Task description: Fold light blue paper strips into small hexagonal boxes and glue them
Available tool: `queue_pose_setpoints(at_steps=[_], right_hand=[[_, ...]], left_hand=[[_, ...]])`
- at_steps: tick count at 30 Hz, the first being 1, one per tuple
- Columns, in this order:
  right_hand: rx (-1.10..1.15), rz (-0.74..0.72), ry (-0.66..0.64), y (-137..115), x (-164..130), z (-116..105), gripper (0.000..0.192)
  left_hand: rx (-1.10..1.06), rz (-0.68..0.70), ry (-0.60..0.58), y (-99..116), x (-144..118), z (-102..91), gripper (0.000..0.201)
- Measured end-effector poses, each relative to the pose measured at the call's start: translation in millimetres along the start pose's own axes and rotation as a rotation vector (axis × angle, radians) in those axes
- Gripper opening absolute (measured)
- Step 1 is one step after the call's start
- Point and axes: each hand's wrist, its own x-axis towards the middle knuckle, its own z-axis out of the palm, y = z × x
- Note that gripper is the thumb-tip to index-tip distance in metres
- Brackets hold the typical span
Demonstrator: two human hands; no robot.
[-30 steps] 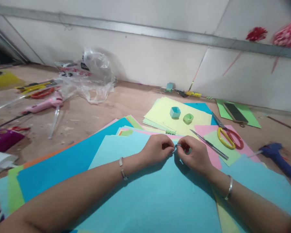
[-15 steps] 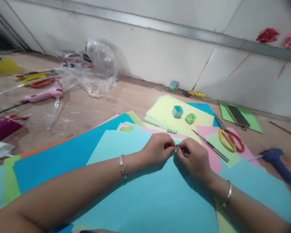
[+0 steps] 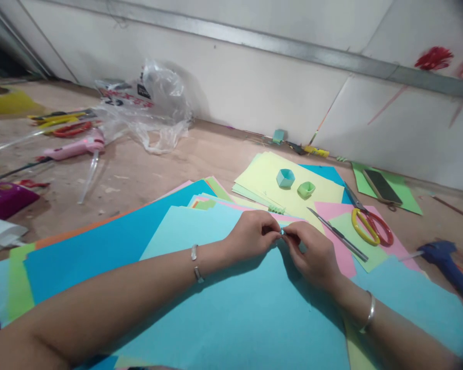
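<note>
Both hands meet over light-blue paper sheet: left hand & right hand fingertips pinched narrow on tiny, prob. paper, bit; scissors nearby.

Since a second ago my right hand has turned and closed in: its fingertips now press right up against those of my left hand, and the small blue paper piece between them shows only as a sliver. My view has drifted too, so the scissors sit slightly lower and further right.
</note>
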Motion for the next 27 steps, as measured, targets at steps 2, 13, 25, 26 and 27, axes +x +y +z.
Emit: queue_pose_setpoints(at_steps=[2,13,25,26,27], right_hand=[[0.030,-0.010,-0.002,-0.1,0.4,-0.4,0.012],[0.110,0.076,0.023,-4.0,2.1,-3.6,0.010],[0.098,0.134,-0.010,-3.9,5.5,-7.0,0.008],[0.101,0.146,-0.007,-2.6,6.3,-8.1,0.010],[0.108,0.146,-0.006,-0.9,7.0,-9.1,0.012]], left_hand=[[-0.009,-0.007,0.005,0.5,0.0,0.2,0.016],[0.018,0.063,0.023,1.7,-1.4,-0.6,0.015],[-0.061,-0.013,0.021,3.3,0.3,-1.4,0.014],[-0.069,-0.004,0.014,3.3,0.1,-1.5,0.014],[-0.074,0.007,0.001,3.3,-0.2,-1.6,0.014]])
